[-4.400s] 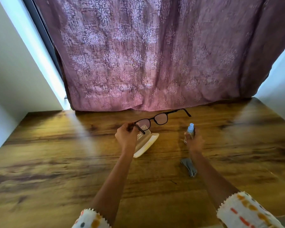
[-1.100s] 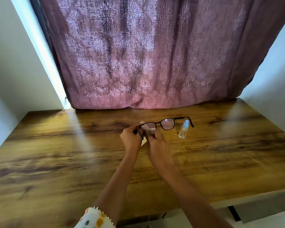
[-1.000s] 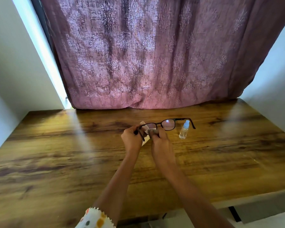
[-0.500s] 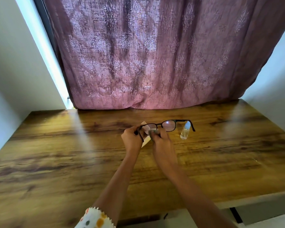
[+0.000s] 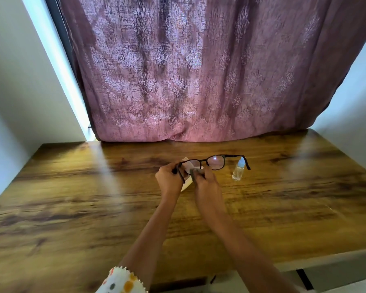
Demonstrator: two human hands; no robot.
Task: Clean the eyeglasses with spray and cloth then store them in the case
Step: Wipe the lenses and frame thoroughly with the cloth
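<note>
Above the tabletop (image 5: 72,208) middle, the left hand (image 5: 170,181) pinches the eyeglasses (image 5: 211,163), long axis left-right, lenses facing the person. The right hand (image 5: 205,182) fingers press the cloth (image 5: 195,171) on the left lens.

Head-worn wide-angle camera looks forward and down (single view) over the table (image 5: 72,208).

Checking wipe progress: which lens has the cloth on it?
The lens at the left hand's end; right hand presses the grey cloth there. The other lens is uncovered.
</note>
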